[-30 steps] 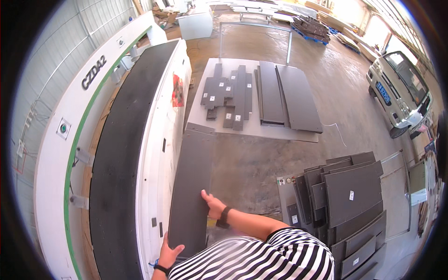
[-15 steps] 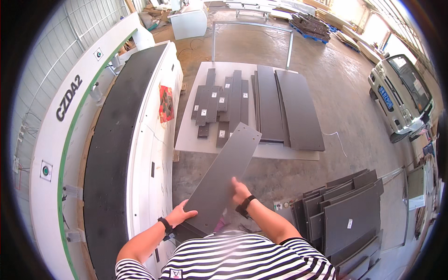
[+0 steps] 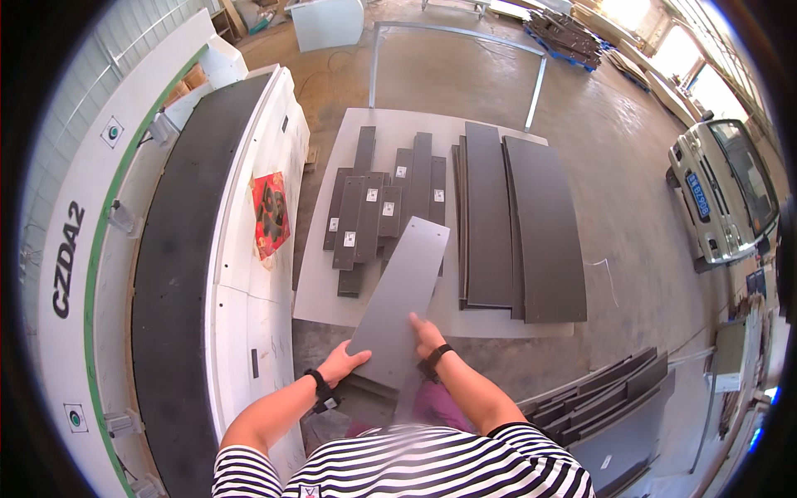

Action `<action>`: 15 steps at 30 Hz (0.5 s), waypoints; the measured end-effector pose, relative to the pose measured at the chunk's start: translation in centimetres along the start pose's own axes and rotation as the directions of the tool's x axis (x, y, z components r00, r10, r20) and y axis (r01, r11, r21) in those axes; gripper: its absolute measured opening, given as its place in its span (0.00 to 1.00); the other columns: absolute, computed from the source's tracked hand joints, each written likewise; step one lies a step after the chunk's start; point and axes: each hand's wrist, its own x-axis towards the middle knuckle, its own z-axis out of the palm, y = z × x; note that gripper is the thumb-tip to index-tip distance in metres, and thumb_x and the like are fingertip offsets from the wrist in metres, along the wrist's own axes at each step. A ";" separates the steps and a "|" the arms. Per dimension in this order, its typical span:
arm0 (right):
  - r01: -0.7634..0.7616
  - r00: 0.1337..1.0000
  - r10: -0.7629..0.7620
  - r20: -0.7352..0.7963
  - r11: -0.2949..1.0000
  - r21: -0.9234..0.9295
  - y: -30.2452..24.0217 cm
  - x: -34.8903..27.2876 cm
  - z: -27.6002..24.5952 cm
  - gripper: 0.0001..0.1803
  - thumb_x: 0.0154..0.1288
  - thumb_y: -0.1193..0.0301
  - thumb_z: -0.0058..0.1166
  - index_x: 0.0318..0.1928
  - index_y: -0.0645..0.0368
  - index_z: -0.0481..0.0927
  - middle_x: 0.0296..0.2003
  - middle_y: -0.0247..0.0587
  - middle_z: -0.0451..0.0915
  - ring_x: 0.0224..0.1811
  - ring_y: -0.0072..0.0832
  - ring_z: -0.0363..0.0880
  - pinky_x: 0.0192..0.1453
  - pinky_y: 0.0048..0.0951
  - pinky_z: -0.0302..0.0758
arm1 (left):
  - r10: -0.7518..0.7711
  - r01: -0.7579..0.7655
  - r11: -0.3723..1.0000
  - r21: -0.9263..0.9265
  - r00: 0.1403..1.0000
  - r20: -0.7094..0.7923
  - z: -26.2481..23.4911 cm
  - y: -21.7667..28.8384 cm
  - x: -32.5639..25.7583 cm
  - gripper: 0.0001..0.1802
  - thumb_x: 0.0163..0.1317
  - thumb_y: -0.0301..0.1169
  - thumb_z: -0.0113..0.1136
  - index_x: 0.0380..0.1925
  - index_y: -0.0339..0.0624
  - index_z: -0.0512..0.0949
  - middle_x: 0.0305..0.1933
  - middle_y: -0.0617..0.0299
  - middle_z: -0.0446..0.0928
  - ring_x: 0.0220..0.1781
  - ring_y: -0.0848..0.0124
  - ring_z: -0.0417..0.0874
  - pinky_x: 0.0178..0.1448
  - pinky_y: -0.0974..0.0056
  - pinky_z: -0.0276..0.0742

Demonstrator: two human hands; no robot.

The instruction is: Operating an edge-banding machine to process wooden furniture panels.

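Left hand (image 3: pixel 342 363) clamped on the near left edge of a long grey panel (image 3: pixel 397 299), fingers laid over its top face. Right hand (image 3: pixel 426 334) pressed flat on the same panel's right edge, fingers together, a dark wristband just behind it. Panel held tilted, near end low between both hands, far end reaching out over a pale floor board (image 3: pixel 332 290). Lying on that board: a cluster of narrow dark strips (image 3: pixel 374 203) with small white labels on the left, and two stacks of long dark panels (image 3: pixel 519 224) on the right, close beside each other. Far end of the held panel overlapping the near ends of the strips. To the left, a long white machine (image 3: pixel 249 307) with a black belt (image 3: pixel 178 274) and a red sticker on its side. At near right, another heap of dark panels (image 3: pixel 606 398) on the concrete floor. Far right, a pale van (image 3: pixel 722 199) parked well apart.
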 end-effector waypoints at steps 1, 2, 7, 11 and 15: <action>-0.051 0.998 0.053 0.034 0.997 -0.060 -0.7 0.9 0.0 0.22 0.68 0.63 0.49 0.55 0.65 0.66 0.46 0.44 0.76 0.46 0.35 0.76 0.53 0.42 0.75 | 0.029 -0.028 0.999 -0.021 0.998 0.052 -0.1 -0.8 2.7 0.42 0.52 0.39 0.69 0.60 0.29 0.59 0.53 0.50 0.73 0.53 0.66 0.75 0.57 0.63 0.71; -0.065 0.997 0.068 0.034 0.995 -0.070 -1.5 1.3 -0.3 0.22 0.68 0.63 0.49 0.55 0.65 0.66 0.46 0.44 0.76 0.46 0.35 0.76 0.53 0.42 0.75 | 0.023 -0.021 0.999 -0.035 0.999 0.043 1.0 -0.8 4.3 0.42 0.52 0.39 0.69 0.60 0.29 0.59 0.53 0.50 0.73 0.53 0.66 0.75 0.57 0.63 0.71; -0.118 0.992 0.106 -0.060 0.962 -0.247 -6.0 2.3 -2.7 0.28 0.68 0.62 0.49 0.63 0.58 0.58 0.57 0.45 0.67 0.58 0.38 0.67 0.60 0.43 0.68 | -0.003 -0.027 0.981 -0.194 0.988 -0.154 6.4 -0.6 12.1 0.42 0.53 0.37 0.69 0.61 0.29 0.57 0.55 0.50 0.71 0.56 0.65 0.72 0.59 0.62 0.69; -0.103 0.994 0.093 -0.053 0.961 -0.256 -11.0 7.9 -4.3 0.27 0.68 0.62 0.49 0.62 0.58 0.58 0.55 0.47 0.68 0.56 0.37 0.68 0.59 0.42 0.69 | 0.057 -0.086 0.979 -0.185 0.986 -0.157 7.6 2.0 18.6 0.40 0.54 0.38 0.68 0.60 0.29 0.58 0.55 0.51 0.71 0.57 0.65 0.71 0.61 0.62 0.67; -0.063 0.998 0.056 -0.032 0.955 -0.290 -14.2 14.4 -4.0 0.34 0.67 0.62 0.50 0.67 0.58 0.52 0.61 0.47 0.65 0.61 0.37 0.65 0.63 0.39 0.63 | 0.076 -0.076 0.997 -0.001 0.997 -0.025 5.4 4.1 22.8 0.38 0.58 0.39 0.63 0.61 0.32 0.57 0.58 0.51 0.69 0.60 0.63 0.68 0.64 0.61 0.63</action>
